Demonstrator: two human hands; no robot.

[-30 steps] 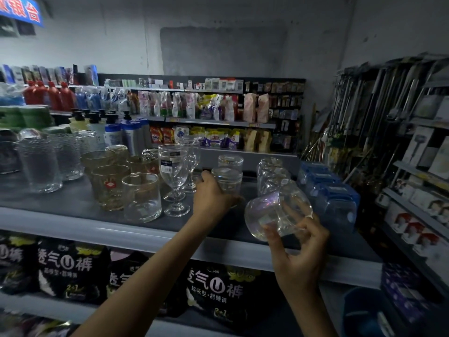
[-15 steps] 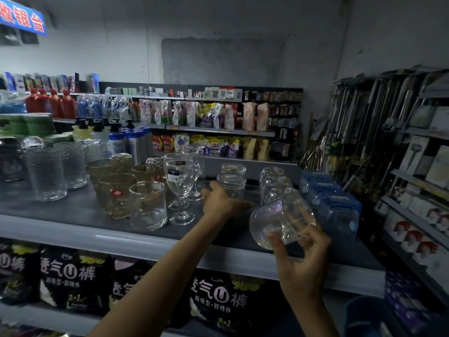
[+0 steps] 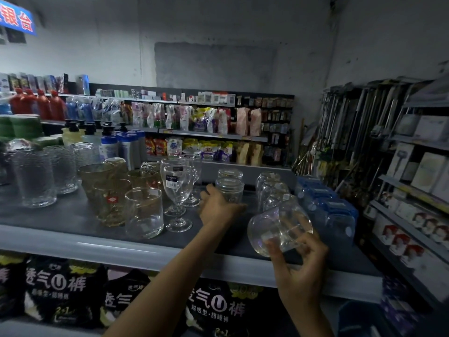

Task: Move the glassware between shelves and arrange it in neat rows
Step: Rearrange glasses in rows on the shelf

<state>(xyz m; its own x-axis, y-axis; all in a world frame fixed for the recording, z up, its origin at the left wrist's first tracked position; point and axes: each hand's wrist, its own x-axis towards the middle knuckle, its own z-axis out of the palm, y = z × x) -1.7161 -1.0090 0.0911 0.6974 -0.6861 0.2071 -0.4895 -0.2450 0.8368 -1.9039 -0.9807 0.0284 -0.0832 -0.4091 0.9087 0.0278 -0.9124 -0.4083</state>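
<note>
1. The right hand (image 3: 300,266) holds a clear round tumbler (image 3: 279,229) with its fingers curled round the lower side. The tumbler is tilted, its base toward the camera, and is raised just over the near right part of the grey shelf (image 3: 60,215).
2. The left hand (image 3: 220,207) reaches over the shelf with its back to the camera and rests against a small upturned glass (image 3: 229,189). Its fingers are hidden behind the hand, so I cannot tell whether it grips the glass or only touches it.
3. A second small upturned glass (image 3: 230,173) stands just behind the first.
4. Right of these, a row of upturned round glasses (image 3: 272,188) runs from far to near and ends just beside the held tumbler.
5. Left of the left hand stand stemmed glasses (image 3: 178,190), upright and close together.
6. Nearer and further left are a plain clear tumbler (image 3: 144,212), then amber glasses (image 3: 107,188), then textured clear glasses (image 3: 31,176).
7. Blue-lidded containers (image 3: 325,205) sit at the right end of the shelf.
8. Black packs (image 3: 56,288) fill the shelf below.
</note>
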